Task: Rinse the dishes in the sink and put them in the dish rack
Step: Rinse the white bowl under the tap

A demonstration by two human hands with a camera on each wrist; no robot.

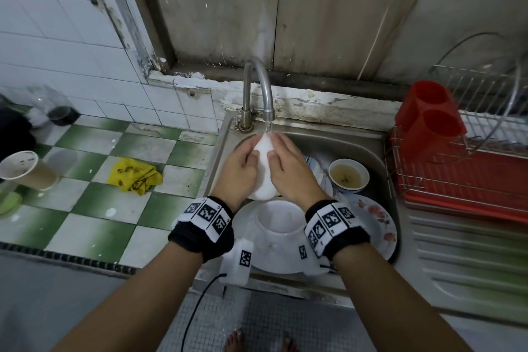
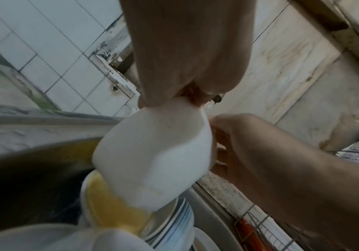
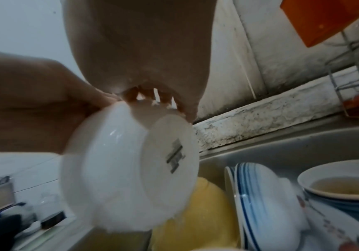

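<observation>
I hold a small white bowl (image 1: 264, 177) on its side under the running tap (image 1: 258, 86), above the steel sink (image 1: 343, 143). My left hand (image 1: 245, 158) grips its left side and my right hand (image 1: 281, 161) curls round its right side. In the left wrist view the bowl (image 2: 152, 161) hangs below my left palm (image 2: 185, 51), with the right hand's fingers (image 2: 223, 135) on its rim. In the right wrist view the bowl's base (image 3: 170, 152) faces the camera below my right hand (image 3: 142, 51). The wire dish rack (image 1: 457, 177) with a red tray stands to the right.
In the sink lie a white bowl (image 1: 281, 220) on a large plate, a floral plate (image 1: 374, 220), blue-striped plates (image 1: 315, 164) and a small bowl of yellowish liquid (image 1: 348, 176). A red cutlery holder (image 1: 431, 111) hangs on the rack. A yellow cloth (image 1: 134, 176) and paper cup (image 1: 25, 170) sit left.
</observation>
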